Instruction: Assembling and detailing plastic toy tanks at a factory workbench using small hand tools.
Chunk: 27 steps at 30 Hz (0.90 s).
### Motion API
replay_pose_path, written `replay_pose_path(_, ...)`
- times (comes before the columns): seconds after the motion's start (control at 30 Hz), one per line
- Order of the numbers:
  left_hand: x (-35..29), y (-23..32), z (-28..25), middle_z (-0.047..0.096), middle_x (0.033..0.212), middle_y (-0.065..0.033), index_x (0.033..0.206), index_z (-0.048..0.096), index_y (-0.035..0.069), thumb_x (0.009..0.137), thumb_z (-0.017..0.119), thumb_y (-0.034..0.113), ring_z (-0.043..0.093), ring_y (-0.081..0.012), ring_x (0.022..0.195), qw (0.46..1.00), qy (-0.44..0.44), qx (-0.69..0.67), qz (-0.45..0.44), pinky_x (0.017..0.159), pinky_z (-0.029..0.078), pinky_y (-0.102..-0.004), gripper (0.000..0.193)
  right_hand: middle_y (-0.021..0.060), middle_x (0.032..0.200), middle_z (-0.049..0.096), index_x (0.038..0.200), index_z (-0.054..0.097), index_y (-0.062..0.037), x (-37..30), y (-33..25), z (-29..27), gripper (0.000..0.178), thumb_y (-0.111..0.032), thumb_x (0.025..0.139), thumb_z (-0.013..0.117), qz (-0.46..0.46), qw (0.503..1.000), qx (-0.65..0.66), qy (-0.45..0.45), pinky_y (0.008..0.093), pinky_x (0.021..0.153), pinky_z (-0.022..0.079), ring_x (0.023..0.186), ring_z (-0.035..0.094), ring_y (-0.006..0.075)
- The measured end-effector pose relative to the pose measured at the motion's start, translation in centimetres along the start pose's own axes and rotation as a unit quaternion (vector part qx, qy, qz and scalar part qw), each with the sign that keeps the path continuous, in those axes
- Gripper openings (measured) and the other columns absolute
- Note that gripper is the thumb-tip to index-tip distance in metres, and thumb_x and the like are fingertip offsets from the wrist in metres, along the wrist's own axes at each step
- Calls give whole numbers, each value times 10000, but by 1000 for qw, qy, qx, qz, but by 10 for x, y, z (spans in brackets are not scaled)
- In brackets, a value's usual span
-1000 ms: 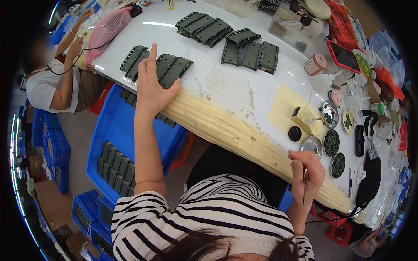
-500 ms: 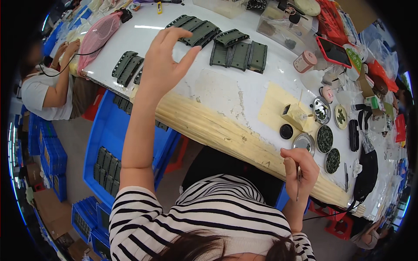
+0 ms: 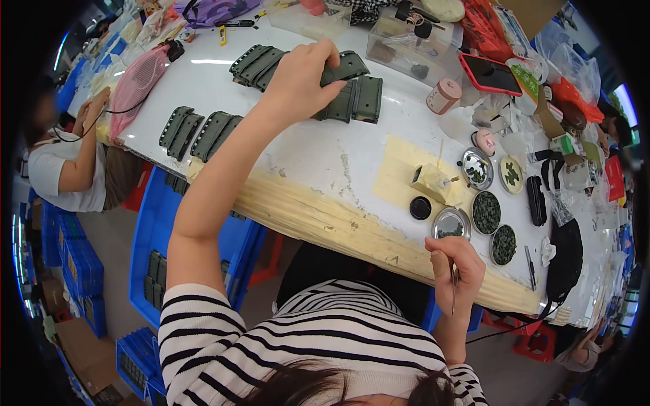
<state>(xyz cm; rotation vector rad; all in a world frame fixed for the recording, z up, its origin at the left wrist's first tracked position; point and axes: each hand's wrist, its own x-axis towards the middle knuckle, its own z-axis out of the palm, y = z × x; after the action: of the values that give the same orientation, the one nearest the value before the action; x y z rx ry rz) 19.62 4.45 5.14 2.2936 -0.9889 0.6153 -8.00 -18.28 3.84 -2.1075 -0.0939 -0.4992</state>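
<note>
My left hand reaches over the table to a row of dark green, slightly curved plates with holes along their edges. Its thumb and fingers close around the near end of a loose green plate that lies across the others; part of the grip is hidden behind the hand. Beside it are more green plates, and another group sits behind my wrist. At the table's front edge, my right hand pinches slim metal tweezers, their end pointing down toward me. Just beyond it stands a round metal dish with small green pieces.
Two tins of green bits, a small yellow-wrapped block and a black lid stand at the right. Further back are a red-edged phone and a clear box. A blue crate of green plates is below left.
My left hand has moved right and closed on the loose plate, which has shifted slightly. My right hand still holds the tweezers. The view has turned a little.
</note>
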Motion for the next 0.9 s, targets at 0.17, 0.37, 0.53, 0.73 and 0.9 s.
replay_pose_path(0.17,-59,78,-20,601,1054,-163,926,471,48,692,755,11,604,-309,884,979,47,-199,24,732,487,-346,370,80,845,655,1027,680,1,11,6,18,223,40,808,656,23,994,101,41,187,485,344,533,436,65)
replay_pose_path(0.37,-108,139,6,599,1095,-179,915,466,73,672,773,-8,601,-294,925,930,62,-360,-42,783,480,-344,401,15,763,624,1140,594,23,25,-2,43,369,8,788,704,91,954,284,16,163,470,304,486,370,-14)
replay_pose_path(0.53,-120,153,21,494,1199,-181,1141,373,70,692,789,16,536,-235,1074,864,-30,-493,-99,886,464,-337,615,-69,637,509,1057,612,13,16,1,23,286,11,788,708,179,938,293,-35,164,459,263,503,361,-28)
replay_pose_path(0.73,-129,164,22,516,1185,-145,1356,318,36,834,693,71,593,-189,981,536,-95,-785,-295,788,536,-304,643,-55,710,567,1045,603,17,1,1,20,281,-11,794,727,160,940,300,24,143,488,286,538,371,-31)
replay_pose_path(0.9,-128,158,20,608,992,-103,1309,378,31,868,617,2,646,-130,713,511,-112,-763,-379,566,542,-229,503,-27,819,630,1085,561,4,-1,2,24,335,-20,796,729,101,934,343,12,129,506,302,537,356,-31)
